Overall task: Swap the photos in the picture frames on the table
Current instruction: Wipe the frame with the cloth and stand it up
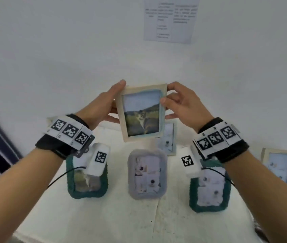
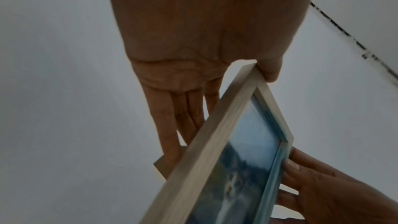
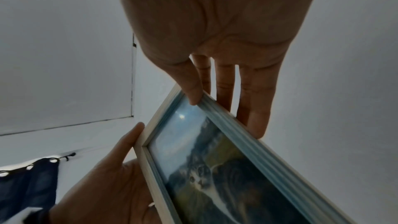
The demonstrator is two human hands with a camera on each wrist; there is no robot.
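The pale wooden picture frame with a blue inner border (image 1: 143,111), holding a photo of a cat in a hilly landscape (image 1: 142,118), is lifted off the table and sits at the centre of the head view, upright and facing the person, slightly tilted. The left hand (image 1: 102,104) grasps its left edge: the thumb lies over the top left corner and the fingers (image 2: 172,122) run flat behind the back. The right hand (image 1: 181,102) grasps the right edge, thumb (image 3: 190,88) pressed on the blue front border, fingers spread behind.

The step in hand looks like getting this frame turned over so the back can be opened. To do it well, keep the thumbs on the border rather than on the glazing, hold both side edges until the back faces up, then free one hand to work the back panel. Whether it has clips or tabs is hidden.

Below, on the white cloth-covered table (image 1: 139,221), stand a dark green knitted frame (image 1: 70,179) at lower left, a grey fuzzy frame (image 1: 147,174) in the middle and a second green knitted frame (image 1: 209,206) at lower right. Another pale frame (image 1: 170,137) stands just behind the lifted one, and one more pale wooden frame (image 1: 279,165) at the right edge. A printed paper sheet (image 1: 170,18) hangs on the wall at the top.
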